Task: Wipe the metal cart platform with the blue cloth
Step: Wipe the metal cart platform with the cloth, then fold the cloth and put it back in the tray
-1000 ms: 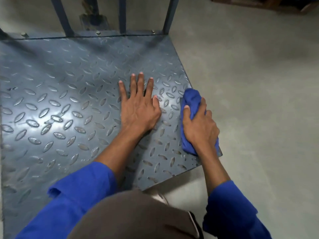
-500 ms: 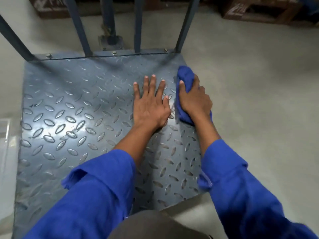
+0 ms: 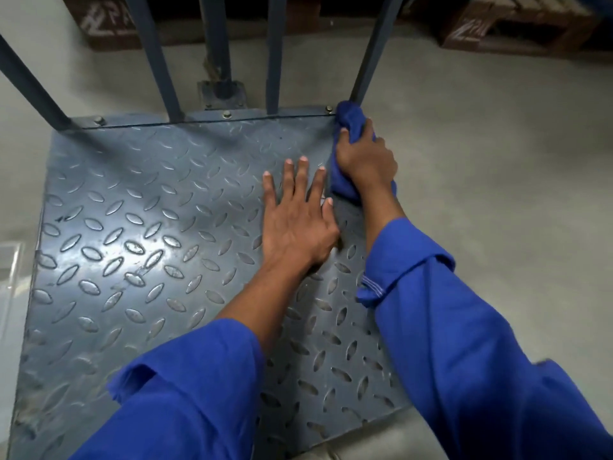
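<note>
The metal cart platform [image 3: 139, 227] is a grey tread plate with raised oval studs, filling the left and middle of the head view. My right hand [image 3: 365, 161] grips the bunched blue cloth [image 3: 351, 119] and presses it on the platform's far right corner, by the foot of the right upright bar. My left hand [image 3: 298, 217] lies flat on the plate with its fingers spread, just left of the cloth, holding nothing. Blue sleeves cover both forearms.
Several dark metal handle bars [image 3: 275, 51] rise from the platform's far edge. Grey concrete floor [image 3: 497, 194] lies to the right and beyond. Brown wooden pallets [image 3: 510, 28] sit at the far back. A clear plastic object [image 3: 8, 270] shows at the left edge.
My right hand slid the blue cloth along the platform's right edge from near the front corner up to the far right corner. My left hand stayed flat on the plate.
</note>
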A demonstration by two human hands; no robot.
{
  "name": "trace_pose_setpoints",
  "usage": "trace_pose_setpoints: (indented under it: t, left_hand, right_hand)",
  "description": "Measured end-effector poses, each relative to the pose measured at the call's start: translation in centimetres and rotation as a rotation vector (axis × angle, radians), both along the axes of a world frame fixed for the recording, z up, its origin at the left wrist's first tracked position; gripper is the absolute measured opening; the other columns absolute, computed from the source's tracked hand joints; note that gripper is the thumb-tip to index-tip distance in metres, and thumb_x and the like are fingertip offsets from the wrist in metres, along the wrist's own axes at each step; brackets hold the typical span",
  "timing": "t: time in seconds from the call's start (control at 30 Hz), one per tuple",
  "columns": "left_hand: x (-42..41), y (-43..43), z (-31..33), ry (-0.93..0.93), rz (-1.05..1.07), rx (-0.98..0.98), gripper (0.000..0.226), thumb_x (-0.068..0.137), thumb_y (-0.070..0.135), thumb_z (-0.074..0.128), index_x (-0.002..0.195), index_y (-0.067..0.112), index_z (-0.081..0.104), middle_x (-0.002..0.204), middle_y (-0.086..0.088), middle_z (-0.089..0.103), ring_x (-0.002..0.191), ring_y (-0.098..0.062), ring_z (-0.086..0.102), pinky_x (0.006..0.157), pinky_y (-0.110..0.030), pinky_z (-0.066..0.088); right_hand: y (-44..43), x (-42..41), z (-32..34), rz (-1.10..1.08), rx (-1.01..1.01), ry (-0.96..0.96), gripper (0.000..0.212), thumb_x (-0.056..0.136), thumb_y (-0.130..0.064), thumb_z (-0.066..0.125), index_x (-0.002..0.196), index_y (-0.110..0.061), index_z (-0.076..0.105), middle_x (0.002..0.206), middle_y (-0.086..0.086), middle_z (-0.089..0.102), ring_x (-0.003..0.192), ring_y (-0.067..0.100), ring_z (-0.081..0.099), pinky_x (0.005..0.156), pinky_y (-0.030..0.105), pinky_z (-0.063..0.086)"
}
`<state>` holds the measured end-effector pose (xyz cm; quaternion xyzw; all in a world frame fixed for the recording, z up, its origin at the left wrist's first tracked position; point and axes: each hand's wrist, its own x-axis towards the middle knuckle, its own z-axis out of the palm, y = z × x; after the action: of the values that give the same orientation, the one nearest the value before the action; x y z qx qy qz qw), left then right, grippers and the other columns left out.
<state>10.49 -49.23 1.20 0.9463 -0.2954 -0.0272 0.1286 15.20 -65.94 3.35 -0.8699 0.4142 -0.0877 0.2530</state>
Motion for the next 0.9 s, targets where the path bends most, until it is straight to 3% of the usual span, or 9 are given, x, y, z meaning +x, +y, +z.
trace_pose_setpoints:
  t: [0.2,0.3,0.53,0.67,0.73,0.8,0.87,0.9]
  left_hand:
    - [-0.1,0.1,0.1,-0.001,-0.006,0.0,0.065,0.112,0.046,0.011,0.173,0.024,0.002,0.182,-0.006,-0.006,0.168,-0.027,-0.012,0.133,-0.06,-0.01]
    - [0.0,0.0,0.0,-0.011,-0.008,0.009,0.066,0.112,0.047,0.011,0.173,0.024,0.001,0.182,-0.006,-0.006,0.168,-0.028,-0.012,0.133,-0.06,-0.009]
    - [-0.4,0.7,0.0,0.028,-0.035,-0.003,0.067,0.113,0.046,0.011,0.174,0.02,0.003,0.182,-0.007,-0.005,0.168,-0.027,-0.011,0.134,-0.057,-0.007]
    - [-1.3,2.2,0.2,0.012,-0.008,0.005,0.072,0.108,0.043,0.009,0.173,0.013,0.01,0.182,-0.007,0.004,0.169,-0.027,-0.002,0.135,-0.055,-0.003]
    - [-2.2,3.8,0.7,0.022,0.009,0.034,0.087,0.094,0.043,-0.003,0.173,0.008,0.011,0.182,-0.01,0.008,0.169,-0.028,0.003,0.136,-0.054,-0.001]
    - [-3.0,6.1,0.8,0.012,-0.011,-0.023,0.092,0.089,0.043,-0.002,0.171,0.006,0.018,0.18,-0.012,0.018,0.168,-0.029,0.01,0.136,-0.051,0.002]
    - [-3.0,9.2,0.3,0.08,-0.067,-0.232,0.08,0.094,0.037,0.018,0.166,0.006,0.036,0.173,-0.012,0.037,0.164,-0.028,0.024,0.136,-0.045,0.009]
    - [-3.0,10.8,0.8,0.22,-0.082,-0.414,0.072,0.093,0.031,0.032,0.159,0.006,0.05,0.165,-0.01,0.05,0.159,-0.024,0.036,0.135,-0.038,0.016]
  right_hand:
    - [1.5,-5.1,-0.1,0.077,-0.057,0.08,0.068,0.108,-0.067,0.033,0.169,-0.045,0.015,0.164,0.011,0.041,0.138,0.044,0.054,0.112,0.05,0.043]
    - [2.1,-8.1,-0.5,0.11,-0.11,0.072,0.066,0.107,-0.067,0.03,0.168,-0.049,0.013,0.174,0.005,0.03,0.15,0.038,0.045,0.119,0.056,0.039]
    - [0.2,-1.4,0.6,0.115,-0.083,0.076,0.058,0.111,-0.048,0.03,0.169,-0.042,0.023,0.178,-0.002,0.023,0.16,0.032,0.028,0.127,0.057,0.027]
    - [3.6,-0.8,1.0,0.477,-0.093,0.094,0.058,0.112,-0.046,0.039,0.167,-0.03,0.036,0.177,-0.001,0.028,0.167,0.023,0.013,0.133,0.053,0.011]
    - [6.1,-1.6,0.8,0.522,0.086,0.016,0.056,0.11,-0.048,0.043,0.161,-0.026,0.047,0.175,0.009,0.033,0.166,0.022,0.018,0.134,0.048,0.01]
    - [8.6,-3.1,1.1,0.41,0.254,-0.104,0.057,0.105,-0.057,0.048,0.149,-0.023,0.062,0.161,0.018,0.053,0.152,0.028,0.045,0.128,0.049,0.03]
    - [11.2,-4.2,1.2,0.255,0.324,-0.299,0.065,0.094,-0.067,0.048,0.129,-0.019,0.073,0.129,0.017,0.074,0.121,0.031,0.066,0.109,0.053,0.05]
    - [12.6,-4.6,1.5,0.201,0.333,-0.362,0.063,0.094,-0.064,0.048,0.125,-0.017,0.074,0.123,0.015,0.076,0.114,0.029,0.067,0.104,0.052,0.053]
